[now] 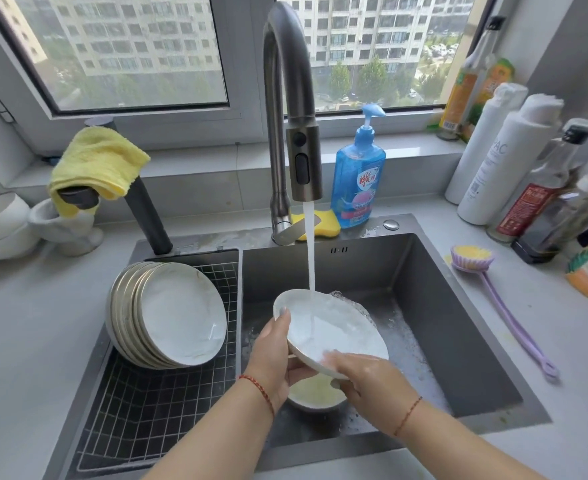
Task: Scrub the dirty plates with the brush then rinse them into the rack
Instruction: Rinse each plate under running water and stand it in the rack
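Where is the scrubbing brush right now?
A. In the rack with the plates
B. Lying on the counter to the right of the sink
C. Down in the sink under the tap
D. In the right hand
B: the brush lies on the counter right of the sink, while both hands hold a plate under the running water.

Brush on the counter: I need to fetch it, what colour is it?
Lilac handle, yellow bristles; head view.

Grey countertop (26, 327) beneath daylit window (136, 50) (apartment blocks (372, 26) outside).
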### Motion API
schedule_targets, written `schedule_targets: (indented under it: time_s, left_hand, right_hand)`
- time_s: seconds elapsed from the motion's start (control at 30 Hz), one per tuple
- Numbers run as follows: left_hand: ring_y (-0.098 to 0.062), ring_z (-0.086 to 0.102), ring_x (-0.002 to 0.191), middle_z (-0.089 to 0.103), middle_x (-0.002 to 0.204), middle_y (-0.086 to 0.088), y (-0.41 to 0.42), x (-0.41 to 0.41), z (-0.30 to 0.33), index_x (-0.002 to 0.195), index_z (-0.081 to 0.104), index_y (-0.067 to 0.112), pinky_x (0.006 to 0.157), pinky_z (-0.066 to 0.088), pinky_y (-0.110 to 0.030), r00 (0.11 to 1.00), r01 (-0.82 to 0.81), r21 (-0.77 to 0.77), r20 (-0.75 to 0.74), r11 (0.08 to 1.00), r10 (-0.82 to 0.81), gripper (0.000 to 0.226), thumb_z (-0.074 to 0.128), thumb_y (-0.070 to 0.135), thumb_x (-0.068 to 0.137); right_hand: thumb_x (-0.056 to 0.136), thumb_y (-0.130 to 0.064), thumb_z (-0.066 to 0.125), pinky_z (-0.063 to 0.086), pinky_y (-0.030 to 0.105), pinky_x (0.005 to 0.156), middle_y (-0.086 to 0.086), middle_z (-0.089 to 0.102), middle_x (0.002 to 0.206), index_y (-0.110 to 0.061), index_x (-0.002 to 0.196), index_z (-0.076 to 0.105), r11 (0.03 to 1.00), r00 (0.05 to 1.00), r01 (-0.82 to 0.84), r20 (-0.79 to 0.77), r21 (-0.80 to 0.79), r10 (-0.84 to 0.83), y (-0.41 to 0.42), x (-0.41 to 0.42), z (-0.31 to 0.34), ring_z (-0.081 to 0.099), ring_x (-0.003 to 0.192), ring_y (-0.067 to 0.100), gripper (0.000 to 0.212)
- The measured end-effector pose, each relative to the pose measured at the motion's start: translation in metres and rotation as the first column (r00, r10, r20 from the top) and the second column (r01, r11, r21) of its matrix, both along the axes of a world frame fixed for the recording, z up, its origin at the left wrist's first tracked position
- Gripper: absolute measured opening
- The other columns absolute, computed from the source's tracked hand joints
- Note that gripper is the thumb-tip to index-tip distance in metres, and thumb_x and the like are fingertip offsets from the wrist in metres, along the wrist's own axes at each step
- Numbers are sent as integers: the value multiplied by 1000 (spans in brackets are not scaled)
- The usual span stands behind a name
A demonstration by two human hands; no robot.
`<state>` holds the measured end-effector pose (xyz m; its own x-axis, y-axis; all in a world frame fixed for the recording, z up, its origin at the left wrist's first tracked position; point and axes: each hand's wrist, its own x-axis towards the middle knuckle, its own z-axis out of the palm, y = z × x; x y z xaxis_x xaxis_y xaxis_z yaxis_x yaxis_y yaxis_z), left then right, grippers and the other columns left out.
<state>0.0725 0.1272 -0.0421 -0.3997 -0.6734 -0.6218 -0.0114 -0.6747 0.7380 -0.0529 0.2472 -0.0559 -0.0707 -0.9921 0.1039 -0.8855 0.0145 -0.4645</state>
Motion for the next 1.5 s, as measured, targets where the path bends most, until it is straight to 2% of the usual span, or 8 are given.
schedule_targets:
  time_s: [0.13, 0.23, 0.33, 0.43, 0.73, 0.97, 1.17, 1.5]
  left_hand:
    - [-28, 74, 93, 71, 111, -14, 3, -11, 6, 118, 60, 29, 73, 61, -36, 986, 166, -100, 53, 981, -161, 28, 43, 47, 102]
    - [-22, 66, 109, 67, 121, -4, 10, -27, 6, 132, 52, 30, 85, 55, -34, 945, 317, -250, 169, 915, -281, 35, 45, 43, 100]
    - [-24, 55, 123, 54, 137, -6, 11, -41, 2, 149, 31, 25, 105, 45, -46, 900, 385, -373, 353, 844, -255, 73, 45, 63, 88]
    - [-26, 48, 127, 46, 142, -8, 2, -48, 2, 146, 33, 21, 109, 38, -47, 889, 373, -412, 415, 832, -193, 55, 35, 53, 100]
    - [-32, 53, 125, 57, 135, -8, -43, -38, -11, 136, 53, 23, 110, 38, -53, 931, 144, -76, 347, 987, -109, 85, 29, 82, 80]
    - [-32, 64, 107, 73, 110, -12, -46, -25, -24, 114, 69, 21, 95, 53, -52, 977, 2, 73, 215, 997, -18, 70, 27, 73, 94]
    - [-28, 63, 87, 67, 97, -13, -45, -20, -20, 104, 70, 17, 67, 54, -36, 995, -33, 145, 97, 989, 19, 59, 33, 64, 99]
    - [-37, 65, 113, 68, 120, -22, -65, -5, -3, 128, 61, 0, 94, 53, -53, 986, -91, 75, -135, 993, 101, 39, 55, 25, 98]
  right_hand:
    - [88, -26, 59, 39, 28, 63, 1, 64, 80, -27, 91, 58, 968, 957, 217, 169, 124, -236, -5, -9, 9, 57, 74, 23, 3]
    - [87, -17, 63, 47, 26, 68, -3, 67, 86, -34, 89, 61, 923, 771, 298, 508, 244, -383, -11, -15, 19, 63, 82, 17, 18]
    - [86, -14, 64, 52, 27, 68, -2, 68, 85, -33, 82, 60, 919, 729, 263, 563, 295, -389, -13, -14, 22, 64, 80, 15, 20]
    - [79, -22, 67, 56, 39, 73, 10, 70, 91, -27, 86, 64, 917, 666, 241, 633, 318, -395, -15, -14, 23, 66, 83, 26, 9]
    - [77, -11, 72, 56, 38, 77, 6, 70, 93, -24, 92, 70, 934, 475, 109, 808, 340, -349, -10, -28, 26, 64, 81, 18, 19]
    - [46, -39, 91, 57, 37, 73, 15, 71, 102, -4, 111, 67, 971, 148, 71, 961, 227, -235, -18, -52, 25, 67, 90, 27, 77]
    - [53, -31, 91, 56, 46, 78, 19, 66, 110, -5, 118, 63, 984, -103, 81, 983, 158, -149, -38, -72, 17, 64, 96, 35, 75]
    - [32, -12, 96, 57, 50, 73, 19, 70, 105, -3, 101, 74, 948, -631, 167, 768, 272, -110, -58, -65, -16, 68, 95, 35, 73]
